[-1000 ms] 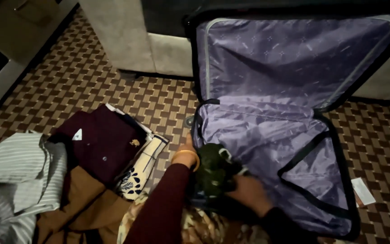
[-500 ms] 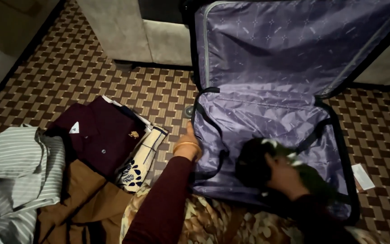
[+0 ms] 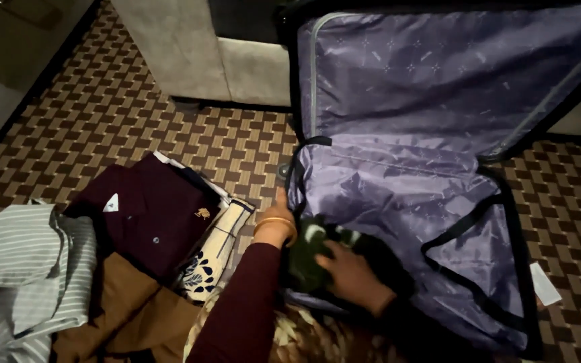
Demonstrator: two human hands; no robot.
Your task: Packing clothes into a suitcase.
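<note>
The right hand (image 3: 351,274) presses a dark green garment (image 3: 311,259) into the open suitcase (image 3: 405,202), near its front-left corner, fingers spread flat. The left hand (image 3: 278,214) clenches the suitcase's left rim.

green garment (image 3: 311,259) moved left, right hand (image 3: 351,272) atop

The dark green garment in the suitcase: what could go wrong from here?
1. The right hand presses the dark green garment into the near corner of the suitcase; it may bunch up there and crease.
2. The black strap lies loose across the lining; later items could bury it.
3. The left hand grips the suitcase edge near the zipper, where the lining could snag.
</note>
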